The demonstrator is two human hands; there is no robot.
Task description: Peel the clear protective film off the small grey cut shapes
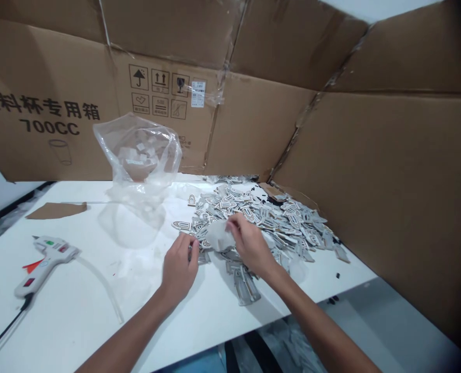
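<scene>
"Since you can see the whole counter (78, 331), how far along do things look?"

"Hard to put a figure on it. Pale outlined pieces lie in a loose, overlapping heap (292, 223), not in ordered stacks, so I can't tell which are dealt with and which remain. Some seem to sit in greyish film, and a grey cluster (247, 287) lies at six o'clock from the right grip (251, 246)."

"What's that right grip doing?"

"It's pinched closed, thumb against fingers, on a translucent plastic piece (219, 235) at the near-left side of the heap. Whether anything is inside the plastic, I can't tell."

"And the left grip (180, 267)?"

"Fingers curled, thumb close to them, beside the heap's left edge. I can't tell whether it's clenched, loose or holding something small. One outlined piece (182, 225) lies near it at twelve o'clock."

"Anything else around?"

"From the left grip, a clear plastic bag (137, 178) stands at eleven o'clock, against the cardboard wall (253, 124). A glue gun (47, 264) lies at nine o'clock, apart from both grips. There's a small black bit (338, 275) at four o'clock from the right grip."
</scene>
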